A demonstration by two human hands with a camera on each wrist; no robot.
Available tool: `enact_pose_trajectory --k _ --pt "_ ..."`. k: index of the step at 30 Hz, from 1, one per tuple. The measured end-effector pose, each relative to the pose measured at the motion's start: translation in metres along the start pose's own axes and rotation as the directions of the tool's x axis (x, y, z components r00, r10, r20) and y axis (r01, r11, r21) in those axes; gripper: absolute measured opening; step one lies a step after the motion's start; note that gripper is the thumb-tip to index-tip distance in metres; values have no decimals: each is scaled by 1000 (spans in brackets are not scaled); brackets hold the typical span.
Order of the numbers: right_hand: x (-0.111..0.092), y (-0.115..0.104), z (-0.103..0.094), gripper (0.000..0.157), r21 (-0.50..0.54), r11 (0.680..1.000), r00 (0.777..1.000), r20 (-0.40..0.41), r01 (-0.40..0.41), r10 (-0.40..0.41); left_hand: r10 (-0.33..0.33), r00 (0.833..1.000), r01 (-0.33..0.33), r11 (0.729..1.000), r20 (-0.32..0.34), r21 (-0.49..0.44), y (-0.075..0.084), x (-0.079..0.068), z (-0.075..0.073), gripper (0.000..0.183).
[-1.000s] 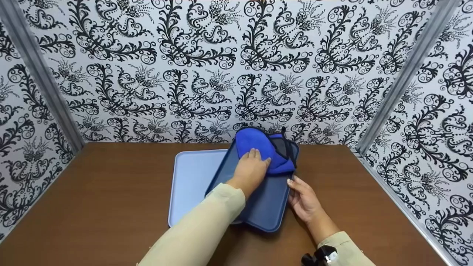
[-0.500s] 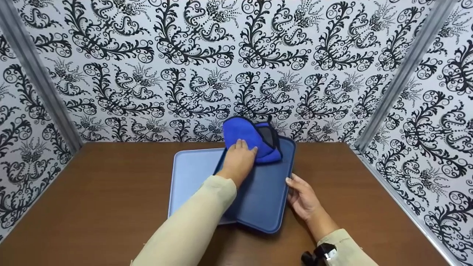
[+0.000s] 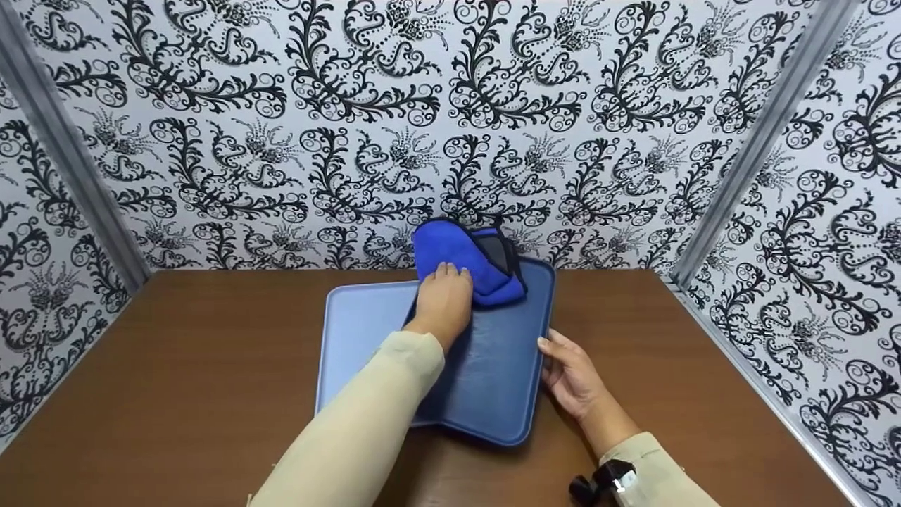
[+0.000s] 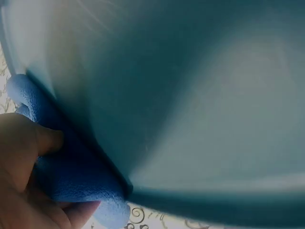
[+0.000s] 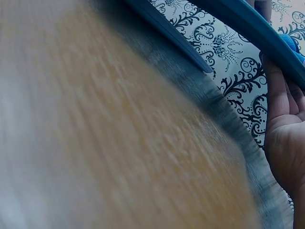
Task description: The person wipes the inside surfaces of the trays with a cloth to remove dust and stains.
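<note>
In the head view my right hand (image 3: 574,377) holds the dark blue tray (image 3: 496,384) by its right edge, thumb at the rim. The tray is raised at a tilt over part of a light blue tray (image 3: 362,338). On its upper part my left hand (image 3: 443,303) grips a folded blue cloth (image 3: 450,246) with black edging and a dark grey patch. The left wrist view has the thumb and fingers about the cloth (image 4: 71,176), against the tray surface. In the right wrist view my fingers lie along the underside of the tray (image 5: 238,24).
Both trays are over a brown wooden table (image 3: 211,380). Behind it stands a wall (image 3: 366,141) with a black-and-white floral pattern, and grey posts (image 3: 760,141) rise at the corners. A black camera mount (image 3: 605,482) is strapped on the right sleeve.
My left hand and the cloth have moved leftward and up across the dark blue tray, baring its right side. The right hand keeps its hold; the tray has turned a little more upright.
</note>
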State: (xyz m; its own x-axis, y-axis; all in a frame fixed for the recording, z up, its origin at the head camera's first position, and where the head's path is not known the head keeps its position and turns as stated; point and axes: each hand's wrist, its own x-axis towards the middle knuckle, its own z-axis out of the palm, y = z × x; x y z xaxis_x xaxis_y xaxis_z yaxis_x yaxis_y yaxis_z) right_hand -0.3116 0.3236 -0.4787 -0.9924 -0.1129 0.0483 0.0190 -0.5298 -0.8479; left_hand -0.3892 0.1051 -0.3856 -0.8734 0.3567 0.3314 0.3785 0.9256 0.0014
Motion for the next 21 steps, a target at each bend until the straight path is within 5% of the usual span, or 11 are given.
enact_pose_trajectory --k 15,21 --pt "0 0 0 33 -33 999 999 35 -20 22 -49 996 41 992 -70 -116 17 1 3 38" --pt "-1 0 2 34 -33 999 999 36 -33 34 -29 1000 27 992 -13 -121 27 3 4 42"
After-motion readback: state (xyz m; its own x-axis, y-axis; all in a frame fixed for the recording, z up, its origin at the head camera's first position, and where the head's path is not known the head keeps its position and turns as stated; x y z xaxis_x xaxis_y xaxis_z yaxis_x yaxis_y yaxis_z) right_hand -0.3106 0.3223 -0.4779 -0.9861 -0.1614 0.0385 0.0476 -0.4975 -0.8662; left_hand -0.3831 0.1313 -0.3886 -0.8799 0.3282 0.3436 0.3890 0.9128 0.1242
